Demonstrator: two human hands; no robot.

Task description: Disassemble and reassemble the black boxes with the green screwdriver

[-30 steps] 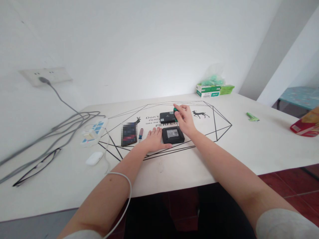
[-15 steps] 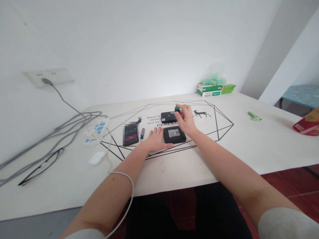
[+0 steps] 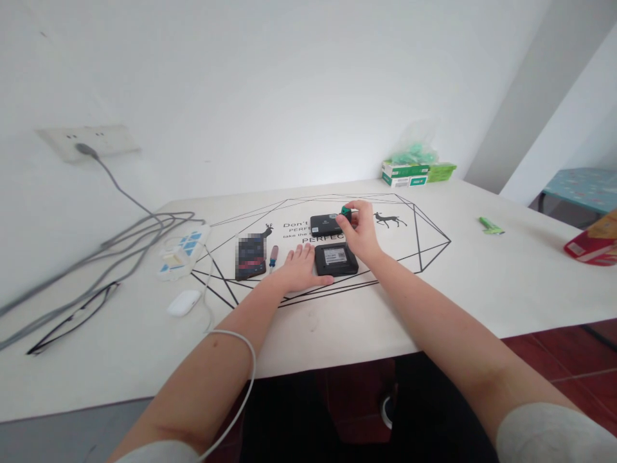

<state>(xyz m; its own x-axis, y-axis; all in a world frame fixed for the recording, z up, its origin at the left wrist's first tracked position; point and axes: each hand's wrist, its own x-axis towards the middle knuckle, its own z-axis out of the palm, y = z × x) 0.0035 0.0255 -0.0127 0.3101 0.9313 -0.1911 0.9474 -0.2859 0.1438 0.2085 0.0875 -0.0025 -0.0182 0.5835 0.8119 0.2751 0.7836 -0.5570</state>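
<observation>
Near the middle of the frame, the right hand pinches a small green piece between narrow fingers, just above the right edge of the farther black box. The left hand lies flat on the tabletop, fingers spread and holding nothing, its thumb against the nearer black box. Left of it lie a small screwdriver and a phone.
</observation>
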